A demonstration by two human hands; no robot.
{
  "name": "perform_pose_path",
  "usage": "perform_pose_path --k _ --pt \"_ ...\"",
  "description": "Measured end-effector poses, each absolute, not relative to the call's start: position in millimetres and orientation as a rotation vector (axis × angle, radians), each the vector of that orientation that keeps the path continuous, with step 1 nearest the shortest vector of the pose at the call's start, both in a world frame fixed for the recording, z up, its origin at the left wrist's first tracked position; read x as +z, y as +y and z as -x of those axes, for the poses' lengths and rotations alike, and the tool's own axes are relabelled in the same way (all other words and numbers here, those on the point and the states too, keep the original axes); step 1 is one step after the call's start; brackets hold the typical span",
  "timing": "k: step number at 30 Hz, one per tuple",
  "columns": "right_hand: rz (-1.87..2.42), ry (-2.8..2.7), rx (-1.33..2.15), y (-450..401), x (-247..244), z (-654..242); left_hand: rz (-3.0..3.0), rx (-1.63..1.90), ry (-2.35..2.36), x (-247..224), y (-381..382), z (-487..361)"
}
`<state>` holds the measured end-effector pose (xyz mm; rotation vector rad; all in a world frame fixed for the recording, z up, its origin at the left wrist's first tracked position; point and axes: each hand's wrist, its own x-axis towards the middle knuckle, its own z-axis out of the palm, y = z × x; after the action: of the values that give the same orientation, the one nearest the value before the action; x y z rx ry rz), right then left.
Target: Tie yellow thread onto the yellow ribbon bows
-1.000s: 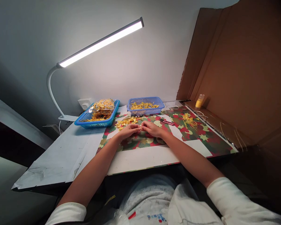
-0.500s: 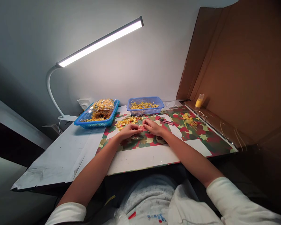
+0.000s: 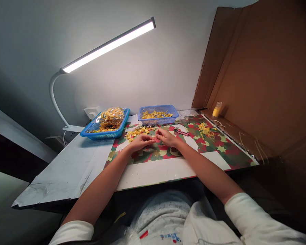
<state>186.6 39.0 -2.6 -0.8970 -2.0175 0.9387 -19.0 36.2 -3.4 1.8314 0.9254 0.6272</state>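
Above the camouflage-patterned sheet [image 3: 165,154], my left hand [image 3: 142,142] and my right hand [image 3: 165,137] come close together, fingertips nearly meeting. Both are pinched closed; whatever lies between the fingers is too small to make out. Just beyond my left hand lies a cluster of yellow ribbon bows [image 3: 136,133]. A red-handled tool [image 3: 181,132], perhaps thread snips, rests on the sheet past my right hand. Further right is a loose bunch of yellow strings and bows [image 3: 206,130].
A blue basket [image 3: 102,135] at the back left holds yellow pieces and a clear bag. Behind my hands stands a blue-violet basket [image 3: 158,120] of yellow bows. A yellow-filled bottle [image 3: 216,110] is by the cardboard [image 3: 260,85]. A lit lamp [image 3: 109,46] hangs above.
Almost nothing differs. The fingers have shifted very slightly, and both hands stay together at the same spot over the sheet.
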Motion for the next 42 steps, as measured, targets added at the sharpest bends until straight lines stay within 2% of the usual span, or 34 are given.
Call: perform_pose_path --k 6,17,29,42 --pt "0.874 -1.83 1.07 45 -1 -187 -1.816 0.644 0.937 -3 35 18" --pt "0.946 -1.942 0.916 38 0 -187 -1.851 0.645 0.945 -1 33 17" --pt "0.829 -1.975 1.044 31 9 -186 -1.821 0.695 0.95 3 30 14" --pt "0.873 -1.917 1.018 37 8 -188 -1.762 0.71 0.945 2 31 13"
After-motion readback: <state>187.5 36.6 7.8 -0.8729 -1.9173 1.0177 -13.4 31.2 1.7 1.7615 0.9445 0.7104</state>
